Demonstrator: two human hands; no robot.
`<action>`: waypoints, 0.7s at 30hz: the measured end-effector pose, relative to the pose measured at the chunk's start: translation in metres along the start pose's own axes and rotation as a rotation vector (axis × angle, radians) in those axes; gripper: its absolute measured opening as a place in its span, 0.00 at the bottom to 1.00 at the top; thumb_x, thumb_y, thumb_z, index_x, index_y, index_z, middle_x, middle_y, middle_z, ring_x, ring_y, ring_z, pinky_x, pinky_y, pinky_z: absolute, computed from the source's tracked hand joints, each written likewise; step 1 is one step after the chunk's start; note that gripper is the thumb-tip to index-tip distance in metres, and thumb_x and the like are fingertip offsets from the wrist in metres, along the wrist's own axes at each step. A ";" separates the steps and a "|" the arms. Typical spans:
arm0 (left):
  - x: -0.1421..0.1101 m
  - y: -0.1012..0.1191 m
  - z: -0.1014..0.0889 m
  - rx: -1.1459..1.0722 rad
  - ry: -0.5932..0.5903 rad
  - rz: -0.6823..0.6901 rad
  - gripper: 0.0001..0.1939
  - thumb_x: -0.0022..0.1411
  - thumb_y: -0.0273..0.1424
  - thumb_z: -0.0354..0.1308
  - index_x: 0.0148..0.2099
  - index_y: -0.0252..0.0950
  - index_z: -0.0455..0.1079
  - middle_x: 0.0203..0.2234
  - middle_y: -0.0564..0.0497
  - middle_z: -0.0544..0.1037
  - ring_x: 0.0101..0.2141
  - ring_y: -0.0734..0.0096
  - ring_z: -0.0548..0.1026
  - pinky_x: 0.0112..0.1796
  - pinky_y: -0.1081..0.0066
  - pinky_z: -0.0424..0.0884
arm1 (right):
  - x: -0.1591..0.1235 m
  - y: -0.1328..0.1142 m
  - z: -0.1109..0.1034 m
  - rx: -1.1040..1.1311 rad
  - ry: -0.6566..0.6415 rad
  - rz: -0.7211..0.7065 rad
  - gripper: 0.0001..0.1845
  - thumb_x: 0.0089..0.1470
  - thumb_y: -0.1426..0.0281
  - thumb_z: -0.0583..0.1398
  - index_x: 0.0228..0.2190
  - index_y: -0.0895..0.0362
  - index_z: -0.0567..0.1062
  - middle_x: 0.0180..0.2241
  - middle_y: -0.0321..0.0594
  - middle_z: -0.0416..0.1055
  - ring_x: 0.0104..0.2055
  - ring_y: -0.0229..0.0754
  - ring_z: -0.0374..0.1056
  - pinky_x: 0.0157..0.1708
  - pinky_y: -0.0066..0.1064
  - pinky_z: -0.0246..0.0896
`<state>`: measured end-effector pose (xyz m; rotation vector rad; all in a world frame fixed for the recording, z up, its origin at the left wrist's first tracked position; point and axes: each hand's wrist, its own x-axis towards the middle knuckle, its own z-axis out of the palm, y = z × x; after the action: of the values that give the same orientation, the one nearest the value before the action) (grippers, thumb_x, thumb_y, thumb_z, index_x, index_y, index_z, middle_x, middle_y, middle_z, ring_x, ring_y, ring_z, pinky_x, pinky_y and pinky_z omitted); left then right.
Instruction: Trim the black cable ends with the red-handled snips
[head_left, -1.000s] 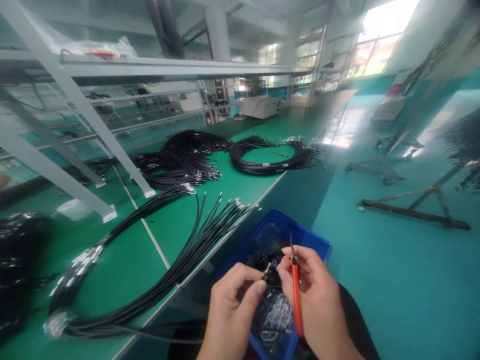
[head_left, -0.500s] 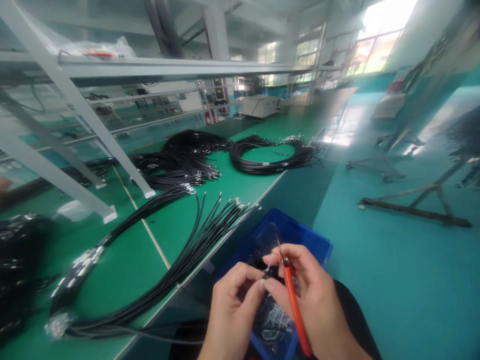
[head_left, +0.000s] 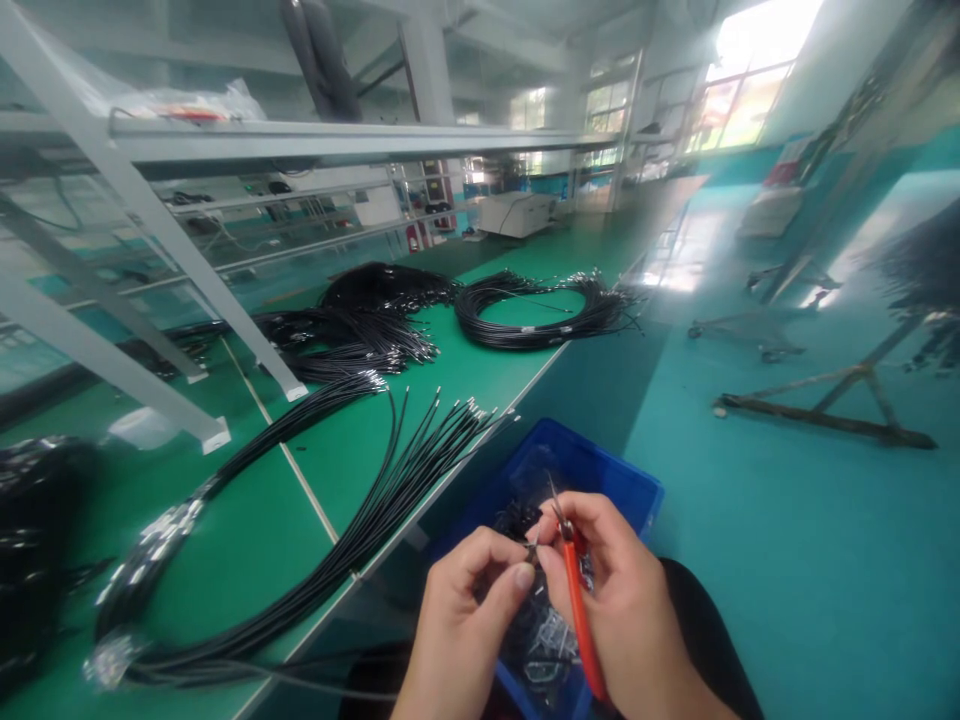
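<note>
My left hand [head_left: 469,600] is closed, thumb and forefinger pinching a small dark piece with a pale pin-like tip [head_left: 533,548]; its exact kind is too small to make out. Close on its right, my right hand [head_left: 630,600] is closed around red-handled cutting pliers [head_left: 577,610], their pointed metal jaws aimed up and away. Fingertips of the right hand are right beside the small piece; whether they touch it I cannot tell. Beneath both hands is a blue plastic bin [head_left: 637,492] containing clear bags and small dark and pale parts.
A looped bundle of black cables [head_left: 352,535] with metal ends lies on the green table [head_left: 330,440]. Farther off is another coil [head_left: 510,340], beside more black cable heaps [head_left: 390,285]. White shelf legs [head_left: 202,270] rise at the left. A wheeled stand [head_left: 825,420] is on the right floor.
My right thumb has drawn back a little from my left thumb, leaving the small piece more visible. The pliers have shifted slightly left in the picture.
</note>
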<state>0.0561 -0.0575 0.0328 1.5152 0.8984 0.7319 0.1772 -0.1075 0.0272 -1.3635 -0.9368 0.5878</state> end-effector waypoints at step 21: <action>0.001 0.002 0.003 0.068 0.085 0.051 0.10 0.55 0.33 0.59 0.26 0.33 0.69 0.20 0.53 0.68 0.23 0.75 0.63 0.25 0.76 0.60 | -0.001 0.003 0.000 0.143 0.077 0.045 0.13 0.47 0.72 0.62 0.37 0.52 0.67 0.32 0.38 0.73 0.35 0.42 0.71 0.36 0.33 0.68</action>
<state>0.0597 -0.0584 0.0346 1.5816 0.9595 0.8144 0.1774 -0.1076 0.0237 -1.2731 -0.7889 0.6202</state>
